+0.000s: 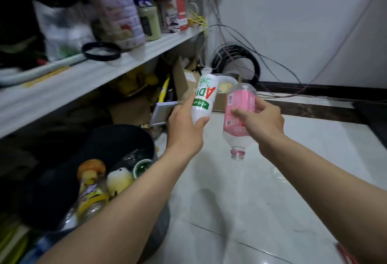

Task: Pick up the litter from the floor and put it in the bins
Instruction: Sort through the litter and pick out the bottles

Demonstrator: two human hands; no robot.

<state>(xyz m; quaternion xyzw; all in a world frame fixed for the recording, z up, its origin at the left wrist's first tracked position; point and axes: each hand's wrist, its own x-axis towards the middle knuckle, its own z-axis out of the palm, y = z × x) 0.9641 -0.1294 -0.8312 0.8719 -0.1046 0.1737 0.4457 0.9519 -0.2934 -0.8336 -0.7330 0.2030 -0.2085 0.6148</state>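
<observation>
My left hand (185,124) grips a white plastic bottle (204,96) with a green and red label, held upside down above the floor. My right hand (261,118) holds a clear bottle with a pink label (236,117), its open neck pointing down. Both bottles hang side by side in the middle of the view, a little apart. A black round bin (125,136) stands at the lower left, under my left forearm. It holds a yellow-labelled bottle (92,190), a pale round item and a green-lidded cup.
A white shelf (88,79) loaded with tins, boxes and a bag runs along the left. Cardboard boxes (188,81) and clutter lie beneath it. Coiled black cables (236,58) sit in the far corner. Glossy white floor tiles (272,201) stretch to the right.
</observation>
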